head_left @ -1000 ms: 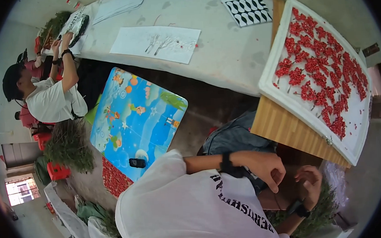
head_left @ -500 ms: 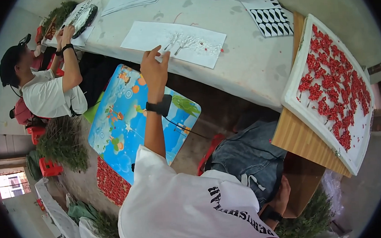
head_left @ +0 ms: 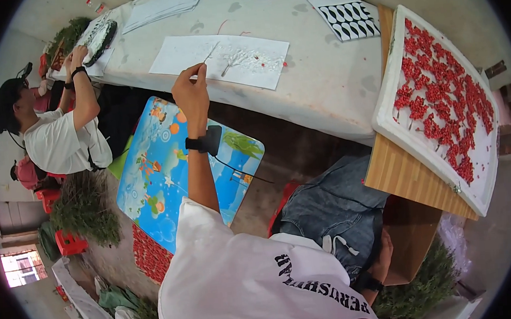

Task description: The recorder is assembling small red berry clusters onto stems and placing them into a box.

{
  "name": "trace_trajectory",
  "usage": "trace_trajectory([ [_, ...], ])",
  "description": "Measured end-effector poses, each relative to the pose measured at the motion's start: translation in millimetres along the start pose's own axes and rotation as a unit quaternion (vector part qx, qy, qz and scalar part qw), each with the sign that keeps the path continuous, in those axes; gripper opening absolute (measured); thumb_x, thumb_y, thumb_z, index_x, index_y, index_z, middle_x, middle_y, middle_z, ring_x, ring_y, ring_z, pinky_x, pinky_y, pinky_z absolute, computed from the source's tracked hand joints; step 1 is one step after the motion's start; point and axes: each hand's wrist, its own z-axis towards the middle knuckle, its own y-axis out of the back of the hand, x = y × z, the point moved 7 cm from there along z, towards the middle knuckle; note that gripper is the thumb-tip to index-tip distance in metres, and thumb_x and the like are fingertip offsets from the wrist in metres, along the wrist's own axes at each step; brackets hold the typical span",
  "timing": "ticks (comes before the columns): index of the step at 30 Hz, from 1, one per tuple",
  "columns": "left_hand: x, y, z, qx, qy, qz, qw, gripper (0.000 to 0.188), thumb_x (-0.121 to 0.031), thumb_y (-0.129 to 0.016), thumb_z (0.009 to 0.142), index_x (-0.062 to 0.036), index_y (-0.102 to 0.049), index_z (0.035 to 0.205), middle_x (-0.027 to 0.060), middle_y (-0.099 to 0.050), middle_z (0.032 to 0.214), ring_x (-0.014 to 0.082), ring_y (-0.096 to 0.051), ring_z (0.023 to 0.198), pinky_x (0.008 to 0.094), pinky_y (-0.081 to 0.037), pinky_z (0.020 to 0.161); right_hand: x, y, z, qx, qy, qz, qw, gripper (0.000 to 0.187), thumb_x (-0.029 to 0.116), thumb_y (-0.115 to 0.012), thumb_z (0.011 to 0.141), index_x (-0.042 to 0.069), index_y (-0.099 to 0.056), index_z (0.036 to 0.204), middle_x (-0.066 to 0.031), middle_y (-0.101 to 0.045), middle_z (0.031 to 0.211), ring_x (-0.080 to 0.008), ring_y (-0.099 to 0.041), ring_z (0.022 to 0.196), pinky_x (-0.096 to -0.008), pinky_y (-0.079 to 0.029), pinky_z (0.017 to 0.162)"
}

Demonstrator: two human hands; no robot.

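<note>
The left hand (head_left: 192, 97) pinched a thin stem (head_left: 211, 52), seemingly by its near end, its length running far and right over the white paper (head_left: 175, 50); the right hand (head_left: 383, 258) lay farther off by the shorts (head_left: 330, 210), its grip hidden.

Just beyond the left fingers (head_left: 201, 74), a paper sheet (head_left: 177, 51) is looking smooth and matt; below them, a blue board (head_left: 165, 180) is gleaming glossily. Well right of them, smooth wood-grain panelling (head_left: 407, 169) is showing under a matt tray (head_left: 391, 79), perhaps foam. Lower right of them, dull denim shorts (head_left: 330, 213) are creasing.
</note>
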Motion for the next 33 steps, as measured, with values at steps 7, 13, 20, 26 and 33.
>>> trace_trajectory([
  [7,-80.0,-22.0,-102.4,0.082,0.169,-0.307,0.933,0.024,-0.018,-0.065,0.09,0.0026,-0.07,0.102,0.0043,-0.062,0.079,0.0058,-0.045,0.052,0.0195,-0.025,0.04,-26.6,64.1,16.9,-0.026,-0.005,0.045,0.999,0.038,0.02,-0.058,0.093,0.0,-0.055,0.124,-0.0097,-0.06,0.119,-0.0173,-0.057,0.109,-0.0286,-0.045,0.09],
  [13,-181.6,-88.4,-244.9,0.209,0.176,-0.335,0.902,0.023,-0.019,-0.065,0.091,0.0018,-0.069,0.1,0.0024,-0.059,0.073,0.0027,-0.042,0.048,0.0171,-0.024,0.039,21.3,126.1,143.3,0.066,0.098,-0.039,0.992,0.032,0.033,-0.06,0.091,0.008,-0.059,0.111,-0.009,-0.065,0.107,-0.0157,-0.062,0.098,-0.0255,-0.051,0.078],
  [20,-273.3,-203.7,-471.6,0.401,0.184,-0.251,0.862,0.019,-0.014,-0.063,0.092,0.0018,-0.068,0.101,0.0048,-0.063,0.078,0.0027,-0.045,0.048,0.0163,-0.025,0.039,-59.3,211.1,402.9,0.004,-0.027,-0.029,0.999,0.054,0.023,-0.069,0.082,0.002,-0.051,0.128,-0.0157,-0.06,0.117,-0.0256,-0.059,0.109,-0.0427,-0.052,0.089],
  [26,-320.9,-324.9,-652.2,0.676,0.213,-0.198,0.677,0.018,-0.013,-0.063,0.091,0.0016,-0.068,0.101,0.0049,-0.064,0.082,0.0033,-0.047,0.051,0.0167,-0.026,0.039,-161.6,354.3,439.0,-0.15,0.007,-0.415,0.897,0.053,0.023,-0.066,0.082,0.003,-0.049,0.128,-0.0181,-0.065,0.113,-0.0311,-0.059,0.109,-0.0412,-0.049,0.091],
  [33,-303.0,-398.0,-724.5,0.757,0.382,-0.124,0.516,0.022,-0.019,-0.062,0.092,-0.0005,-0.068,0.102,0.0,-0.058,0.081,0.0036,-0.047,0.058,0.0172,-0.028,0.042,-190.3,372.1,487.7,-0.056,-0.101,-0.455,0.883,0.055,0.024,-0.065,0.078,0.002,-0.054,0.126,-0.025,-0.06,0.119,-0.0367,-0.057,0.113,-0.0419,-0.047,0.095],
])
